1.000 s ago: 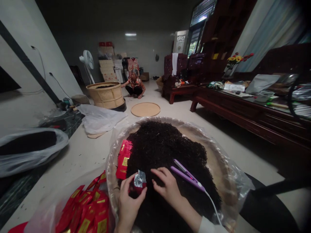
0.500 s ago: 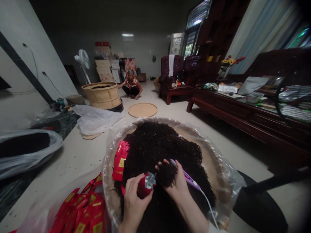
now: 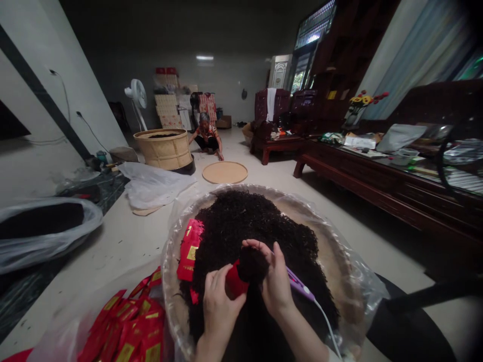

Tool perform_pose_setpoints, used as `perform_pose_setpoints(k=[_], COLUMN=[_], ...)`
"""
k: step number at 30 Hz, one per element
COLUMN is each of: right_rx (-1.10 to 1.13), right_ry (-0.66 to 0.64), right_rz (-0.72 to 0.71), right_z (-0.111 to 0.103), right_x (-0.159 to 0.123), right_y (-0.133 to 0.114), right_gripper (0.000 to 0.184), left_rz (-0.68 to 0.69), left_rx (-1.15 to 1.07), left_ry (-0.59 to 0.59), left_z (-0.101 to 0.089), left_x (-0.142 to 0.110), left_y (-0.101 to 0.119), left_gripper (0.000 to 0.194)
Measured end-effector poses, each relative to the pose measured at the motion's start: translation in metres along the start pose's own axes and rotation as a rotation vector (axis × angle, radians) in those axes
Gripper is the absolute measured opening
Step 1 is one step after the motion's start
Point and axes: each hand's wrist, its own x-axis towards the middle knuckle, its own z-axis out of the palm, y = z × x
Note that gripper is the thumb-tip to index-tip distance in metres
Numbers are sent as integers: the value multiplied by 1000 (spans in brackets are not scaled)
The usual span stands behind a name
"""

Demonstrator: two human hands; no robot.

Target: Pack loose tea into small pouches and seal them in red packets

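My left hand is closed round a small red packet, its mouth turned toward my right hand. Cupped in my right hand is a clump of dark, loose tea leaves, held right against the packet's opening and hiding it. Both hands are above a big heap of tea leaves in a round, plastic-lined basket. A purple hair straightener with a white cord lies on the heap, partly behind my right hand. Flat red packets rest at the heap's left side.
Left of the basket, a clear bag holds several red packets. A bag of dark leaves lies farther left. Ahead are a round flat tray, a tall bamboo basket and a crouching person. A wooden table stands right.
My right hand has scooped tea leaves from the heap and brought them to the packet's mouth. My left hand has tilted the packet toward them. The crouching person has reached toward the tray.
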Motion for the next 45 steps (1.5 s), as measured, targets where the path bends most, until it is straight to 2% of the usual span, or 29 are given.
perform_pose_setpoints(k=[3,5,8,11,14,16,19,21,23,28,30,32,34,37,39,41,43,45], right_rx=[-183,-231,-247,-216,-247,-431,-812,-927,-927,-829,-853,-932,-1005,-1014,-957,-867,-792,-803], right_ry=[-93,-182,-329,-403,-331,-277,-336,-400,-395,-266,-203,-206,-301,-392,-343,-288,-268,-282], right_rz=[-37,-7,55,-6,-148,-234,-331,-376,-421,-498,-551,-582,-546,-442,-382,-284,-185,-173], right_z=[-5,-9,-14,-17,-23,-29,-34,-35,-35,-41,-43,-42,-40,-37,-40,-44,-48,-48], right_x=[-3,-4,-5,-4,-3,-6,-15,-20,-22,-14,-14,-17,-21,-22,-18,-12,-7,-7], right_y=[4,6,7,7,3,1,1,2,3,2,2,2,3,6,8,8,9,10], right_gripper=[72,75,75,69,61,50,35,25,19,19,19,20,25,16,17,17,19,19], left_rz=[-9,-8,-14,-32,-89,-141,-189,-203,-219,-201,-176,-156,-143,-157,-206,-284,-366,-428], left_rx=[6,11,13,4,-10,-22,-51,-76,-91,-102,-93,-84,-89,-106,-138,-224,-339,-398], left_ry=[2,0,-5,-9,-6,-1,-1,-18,-36,-24,11,35,41,15,-53,-170,-285,-342], left_z=[2,3,5,4,2,-1,-3,-2,-2,0,1,2,4,2,-2,-8,-13,-13], left_x=[0,-1,-2,-2,-2,-3,-4,-6,-7,-9,-9,-9,-10,-11,-10,-8,-5,-4], left_y=[-2,-3,-4,-3,-3,-4,-4,-3,-1,1,0,0,2,4,2,-2,-7,-9], left_gripper=[49,48,46,46,47,49,53,54,55,55,51,51,51,52,60,68,66,59])
